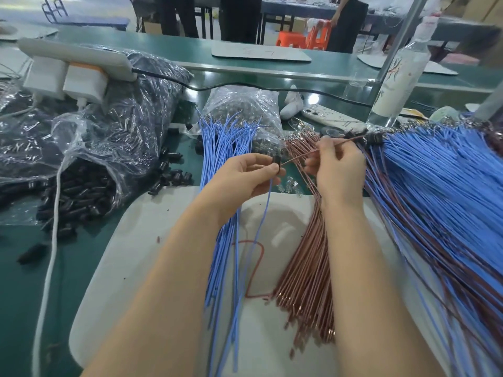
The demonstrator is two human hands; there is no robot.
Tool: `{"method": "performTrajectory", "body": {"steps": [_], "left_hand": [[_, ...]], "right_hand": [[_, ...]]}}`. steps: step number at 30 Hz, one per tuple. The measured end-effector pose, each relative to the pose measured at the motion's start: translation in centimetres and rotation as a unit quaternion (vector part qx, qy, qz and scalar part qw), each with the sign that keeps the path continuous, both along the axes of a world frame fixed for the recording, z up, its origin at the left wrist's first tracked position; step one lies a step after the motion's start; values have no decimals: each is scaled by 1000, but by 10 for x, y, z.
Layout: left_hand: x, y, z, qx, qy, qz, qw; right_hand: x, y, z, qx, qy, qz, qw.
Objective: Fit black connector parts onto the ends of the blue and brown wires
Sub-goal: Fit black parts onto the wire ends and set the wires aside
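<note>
Green workbench (19,295): hands (245,175) (337,170) pinch black connector (276,165) and brown wire (299,156); bottle (400,74) label blurred.

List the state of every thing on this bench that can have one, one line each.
left hand, pinching the black connector
right hand, pinching a brown wire
black connector, held up, a blue wire hanging from it
brown wire, tip at the connector, seating not clear
plastic bag, open, black parts spilling out
phone, lying face down
bottle, upright
</note>
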State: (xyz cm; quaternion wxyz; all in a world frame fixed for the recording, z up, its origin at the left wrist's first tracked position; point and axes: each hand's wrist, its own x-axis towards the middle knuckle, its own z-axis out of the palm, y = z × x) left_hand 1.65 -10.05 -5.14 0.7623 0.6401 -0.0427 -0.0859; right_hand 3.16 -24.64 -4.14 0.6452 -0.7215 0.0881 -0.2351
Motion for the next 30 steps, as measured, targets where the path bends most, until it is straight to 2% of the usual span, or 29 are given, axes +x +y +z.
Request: {"method": "performTrajectory", "body": {"steps": [3,6,7,9,12,17,20,30], "left_hand": [[-1,1,0,13,-2,-6,1000],[-1,-1,0,30,-17,12,999],[-1,-1,0,32,-22,18,999],[-1,-1,0,33,-33,20,999],[-2,-2,0,56,-47,25,997],[1,-3,-3,222,-107,88,965],[1,-5,-6,280,-146,109,943],[-2,-10,-6,325,-198,120,917]], "right_hand": [[0,-1,2,104,-19,-14,994],[-1,5,3,223,-17,37,974],[-1,7,3,232,-8,58,971],[-1,11,1,179,19,80,980],[-3,12,1,108,8,55,993],[-6,8,6,66,-63,-6,996],[-7,10,6,38,-82,-5,996],[-8,14,2,-98,-85,12,991]]}}
